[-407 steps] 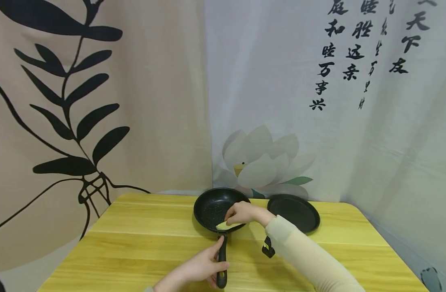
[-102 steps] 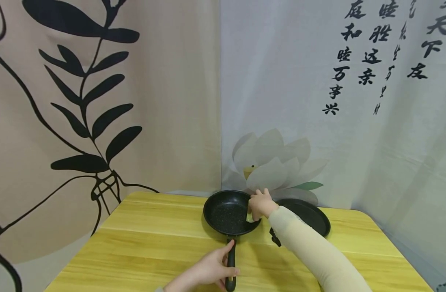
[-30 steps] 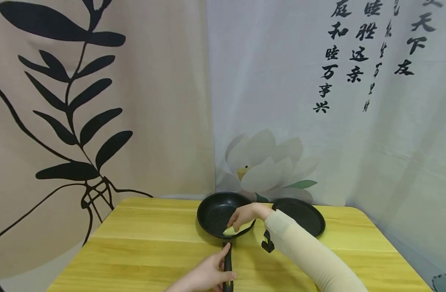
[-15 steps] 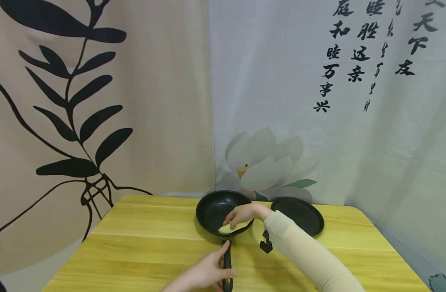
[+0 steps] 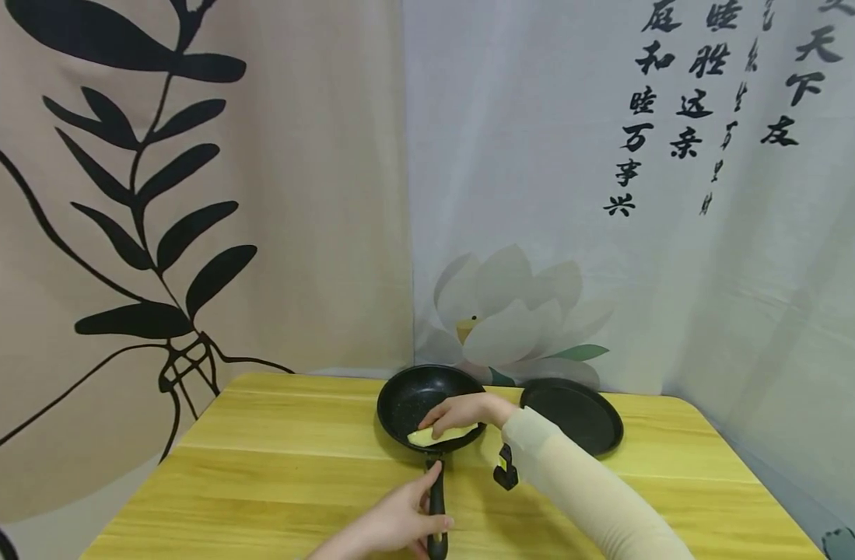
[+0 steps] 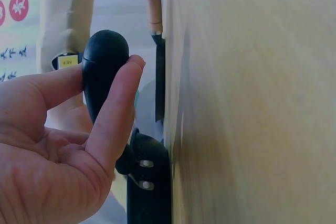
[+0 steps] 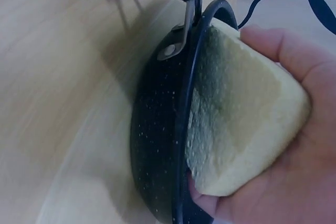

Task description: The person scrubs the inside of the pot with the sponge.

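A black speckled frying pan [image 5: 408, 398] stands near the back of the table, its handle [image 5: 436, 498] pointing toward me. My left hand [image 5: 402, 517] holds that handle between thumb and fingers; in the left wrist view the black grip [image 6: 105, 66] shows between them. My right hand [image 5: 462, 411] grips a pale yellow sponge [image 5: 427, 438] at the near inner side of the pan. Seen from the right wrist, the thick sponge [image 7: 252, 114] has a greyish, wet-looking face turned to the pan wall [image 7: 163, 124], with the thumb and fingers around its edges.
To the right lies a flat black pan [image 5: 574, 416], partly behind the right sleeve [image 5: 581, 482]. A wooden handle [image 6: 154, 3] on a dark flat body shows in the left wrist view. Behind the yellow wooden table [image 5: 273, 451] hangs a printed curtain [image 5: 315, 194].
Some seconds ago the sponge was at the pan's right side; now it is at the near side, having slid slightly left in the last second. The left hand stays on the handle.
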Demonstrator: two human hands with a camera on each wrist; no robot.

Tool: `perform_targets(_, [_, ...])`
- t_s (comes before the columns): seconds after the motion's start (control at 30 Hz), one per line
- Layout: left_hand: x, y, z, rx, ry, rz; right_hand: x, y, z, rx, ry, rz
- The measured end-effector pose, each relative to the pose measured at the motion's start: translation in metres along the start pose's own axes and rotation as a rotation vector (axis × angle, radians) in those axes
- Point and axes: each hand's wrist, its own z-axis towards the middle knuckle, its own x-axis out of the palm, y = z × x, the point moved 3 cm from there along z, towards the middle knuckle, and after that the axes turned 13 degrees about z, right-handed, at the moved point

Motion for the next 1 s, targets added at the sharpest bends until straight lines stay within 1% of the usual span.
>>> perform_targets(0.2, [0.000, 0.000, -0.002, 0.002, 0.002, -0.010, 0.003, 0.002, 0.007, -0.018, -0.010, 0.007])
perform_targets(0.43, [0.000, 0.001, -0.001, 0.000, 0.012, -0.015, 0.009, 0.008, 0.009, -0.014, -0.037, 0.095])
perform_targets(0.57, [0.000, 0.002, -0.002, 0.003, 0.006, -0.020, 0.012, 0.009, 0.011, -0.022, -0.047, 0.140])
perform_targets(0.83, [-0.001, 0.001, -0.002, 0.013, 0.001, -0.023, 0.016, 0.011, 0.020, -0.019, -0.084, 0.174])
perform_targets(1.0, [-0.001, 0.001, -0.002, 0.014, 0.006, -0.030, 0.020, 0.011, 0.022, -0.006, -0.107, 0.225])
